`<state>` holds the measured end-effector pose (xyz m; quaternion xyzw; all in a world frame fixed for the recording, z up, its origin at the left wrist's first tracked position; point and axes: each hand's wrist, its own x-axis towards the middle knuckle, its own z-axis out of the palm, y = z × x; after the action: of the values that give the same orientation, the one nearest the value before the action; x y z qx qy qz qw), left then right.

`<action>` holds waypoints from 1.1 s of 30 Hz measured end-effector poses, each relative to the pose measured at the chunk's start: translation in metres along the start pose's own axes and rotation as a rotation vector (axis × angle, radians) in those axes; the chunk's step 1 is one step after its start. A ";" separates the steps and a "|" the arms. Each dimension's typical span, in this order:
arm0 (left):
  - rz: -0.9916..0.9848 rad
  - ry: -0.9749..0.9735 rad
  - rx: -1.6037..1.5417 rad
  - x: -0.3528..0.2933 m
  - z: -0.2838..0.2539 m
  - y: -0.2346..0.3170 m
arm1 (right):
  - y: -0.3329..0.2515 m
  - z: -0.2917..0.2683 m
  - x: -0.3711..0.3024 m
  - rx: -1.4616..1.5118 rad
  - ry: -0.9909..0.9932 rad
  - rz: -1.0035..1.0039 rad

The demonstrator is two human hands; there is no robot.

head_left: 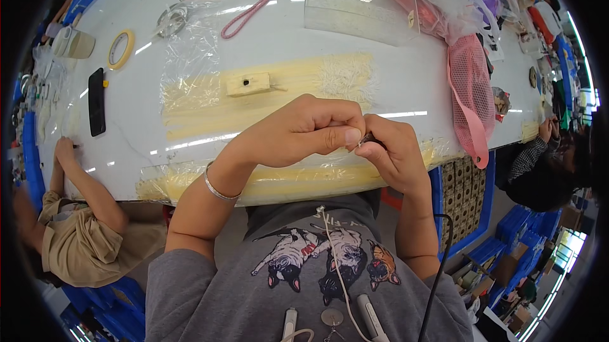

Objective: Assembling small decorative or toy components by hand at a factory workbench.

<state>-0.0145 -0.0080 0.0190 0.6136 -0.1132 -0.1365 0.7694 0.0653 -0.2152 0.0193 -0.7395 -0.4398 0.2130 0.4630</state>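
Note:
Both of my hands meet just above the table's near edge, fingertips almost touching. My left hand (pixel 304 131) is closed in a pinch, thumb against index finger; whatever is between them is too small to make out. Between the thumb and curled fingers of my right hand (pixel 399 155) sits a small dark piece (pixel 370 140), with a tiny light bit at its tip. Its kind is not clear. Beyond the left hand, a small pale wooden block (pixel 248 84) with a dark round hole lies on yellow tape strips (pixel 209 104). Short white strands (pixel 346 79) are spread beside it.
Farther back are a clear acrylic box (pixel 361 15), a pink braided cord (pixel 247 17) and a tape roll (pixel 120 49). A black phone (pixel 96 102) lies left. A pink mesh bag (pixel 471 95) hangs over the right edge. Co-workers sit at both sides.

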 end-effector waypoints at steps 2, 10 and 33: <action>0.005 0.001 -0.005 0.000 0.000 0.001 | 0.000 0.001 0.000 -0.011 0.011 0.009; 0.012 0.012 0.014 -0.001 -0.001 0.002 | 0.000 0.007 0.001 0.029 0.063 0.002; 0.149 0.371 -0.809 0.003 -0.039 -0.009 | 0.008 0.019 0.024 -0.225 0.185 0.134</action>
<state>0.0015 0.0248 0.0013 0.2676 0.0452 -0.0017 0.9625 0.0683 -0.1868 0.0052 -0.8307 -0.3660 0.1236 0.4008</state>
